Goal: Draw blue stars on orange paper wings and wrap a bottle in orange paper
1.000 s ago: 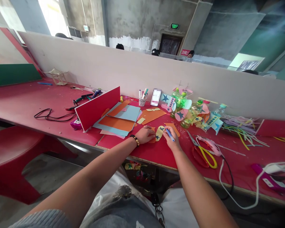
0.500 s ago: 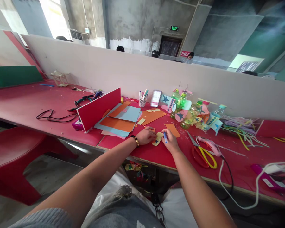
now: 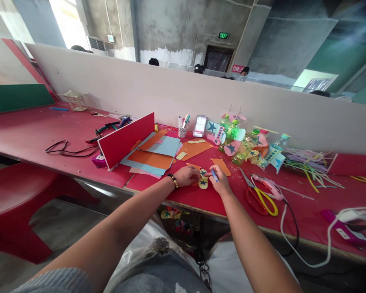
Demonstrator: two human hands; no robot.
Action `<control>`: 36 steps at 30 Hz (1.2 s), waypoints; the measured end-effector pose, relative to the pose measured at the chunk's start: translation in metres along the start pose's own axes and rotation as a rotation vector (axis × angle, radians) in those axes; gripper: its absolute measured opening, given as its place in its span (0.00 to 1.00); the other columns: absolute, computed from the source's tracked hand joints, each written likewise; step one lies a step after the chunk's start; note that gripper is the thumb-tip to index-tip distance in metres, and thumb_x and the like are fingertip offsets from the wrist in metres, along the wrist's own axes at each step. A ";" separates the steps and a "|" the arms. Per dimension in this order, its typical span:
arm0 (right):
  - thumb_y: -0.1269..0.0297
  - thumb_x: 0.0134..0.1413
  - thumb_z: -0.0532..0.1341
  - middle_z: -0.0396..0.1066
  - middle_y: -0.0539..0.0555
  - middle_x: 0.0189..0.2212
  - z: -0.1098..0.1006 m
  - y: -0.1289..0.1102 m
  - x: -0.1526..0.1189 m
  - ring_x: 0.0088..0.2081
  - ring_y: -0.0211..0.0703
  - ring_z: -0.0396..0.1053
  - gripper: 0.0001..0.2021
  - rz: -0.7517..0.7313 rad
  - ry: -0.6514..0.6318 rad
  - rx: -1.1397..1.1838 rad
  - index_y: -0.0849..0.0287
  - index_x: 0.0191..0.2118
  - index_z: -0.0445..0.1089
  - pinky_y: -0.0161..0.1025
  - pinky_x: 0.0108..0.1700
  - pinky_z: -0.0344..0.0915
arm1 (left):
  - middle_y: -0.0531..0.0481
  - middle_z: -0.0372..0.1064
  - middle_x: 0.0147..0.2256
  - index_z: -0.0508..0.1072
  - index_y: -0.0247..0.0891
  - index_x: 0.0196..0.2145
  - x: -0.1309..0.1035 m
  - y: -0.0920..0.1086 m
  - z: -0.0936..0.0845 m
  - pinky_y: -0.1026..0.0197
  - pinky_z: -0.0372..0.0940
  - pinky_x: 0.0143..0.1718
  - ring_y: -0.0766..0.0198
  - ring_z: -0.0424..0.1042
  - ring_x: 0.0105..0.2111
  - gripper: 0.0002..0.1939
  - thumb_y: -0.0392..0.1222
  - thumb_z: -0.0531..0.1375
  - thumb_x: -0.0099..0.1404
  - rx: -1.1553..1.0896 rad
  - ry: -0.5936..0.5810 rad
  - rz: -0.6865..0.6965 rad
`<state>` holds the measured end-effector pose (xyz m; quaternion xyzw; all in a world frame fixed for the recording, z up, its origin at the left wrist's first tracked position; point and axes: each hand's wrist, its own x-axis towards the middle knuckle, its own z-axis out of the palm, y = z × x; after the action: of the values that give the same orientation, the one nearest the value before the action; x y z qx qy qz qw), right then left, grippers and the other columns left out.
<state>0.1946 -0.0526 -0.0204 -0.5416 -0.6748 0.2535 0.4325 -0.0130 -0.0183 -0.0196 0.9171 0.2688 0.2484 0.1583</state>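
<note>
A small yellow paper piece (image 3: 203, 184) with dark stars lies near the front edge of the red table. My left hand (image 3: 187, 176), a beaded bracelet at its wrist, rests at the paper's left side with fingers bent; whether they pinch it is too small to tell. On the right, my right hand (image 3: 218, 181) is closed on a blue pen (image 3: 214, 176), its fingertips at the paper's edge. Orange paper (image 3: 222, 167) lies just beyond my right hand. Blue and orange sheets (image 3: 152, 159) are stacked to the left.
Scissors (image 3: 259, 195) and a pink glue gun (image 3: 270, 186) lie to the right, with cords beyond. Decorated bottles (image 3: 247, 146), a pen cup (image 3: 182, 131) and a phone (image 3: 200, 126) stand at the back. A red divider (image 3: 128, 140) rises at the left.
The yellow paper has turned more upright, and both its stars now show. My left fingers have drawn in more bent, and my right hand has shifted slightly with the pen.
</note>
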 end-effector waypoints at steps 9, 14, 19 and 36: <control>0.68 0.43 0.55 0.75 0.47 0.23 -0.002 -0.001 0.000 0.33 0.48 0.74 0.09 0.049 0.085 -0.012 0.52 0.35 0.61 0.40 0.37 0.65 | 0.49 0.74 0.43 0.77 0.41 0.42 0.000 -0.002 0.002 0.62 0.63 0.49 0.60 0.69 0.46 0.16 0.28 0.55 0.61 0.002 -0.016 0.057; 0.64 0.47 0.57 0.76 0.49 0.26 -0.001 0.008 0.003 0.34 0.49 0.74 0.08 0.019 0.134 0.092 0.52 0.36 0.60 0.42 0.39 0.67 | 0.48 0.73 0.45 0.78 0.39 0.40 0.001 -0.003 0.003 0.61 0.62 0.51 0.61 0.69 0.47 0.22 0.21 0.52 0.57 0.003 -0.028 0.095; 0.63 0.50 0.55 0.76 0.54 0.39 0.002 0.022 0.008 0.42 0.47 0.74 0.11 -0.058 0.092 0.092 0.51 0.41 0.57 0.44 0.46 0.66 | 0.51 0.74 0.45 0.77 0.40 0.41 0.001 0.002 0.001 0.63 0.62 0.51 0.63 0.68 0.47 0.26 0.19 0.51 0.55 0.002 -0.062 0.145; 0.64 0.41 0.58 0.68 0.47 0.26 -0.007 0.018 0.007 0.28 0.42 0.68 0.17 -0.003 0.215 -0.001 0.54 0.41 0.57 0.38 0.36 0.65 | 0.49 0.73 0.45 0.76 0.44 0.42 0.015 0.037 -0.007 0.50 0.54 0.53 0.52 0.63 0.49 0.13 0.50 0.57 0.65 0.284 -0.083 0.094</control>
<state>0.2096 -0.0422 -0.0295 -0.5651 -0.6254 0.1930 0.5023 0.0098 -0.0387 0.0078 0.9513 0.2511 0.1771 0.0259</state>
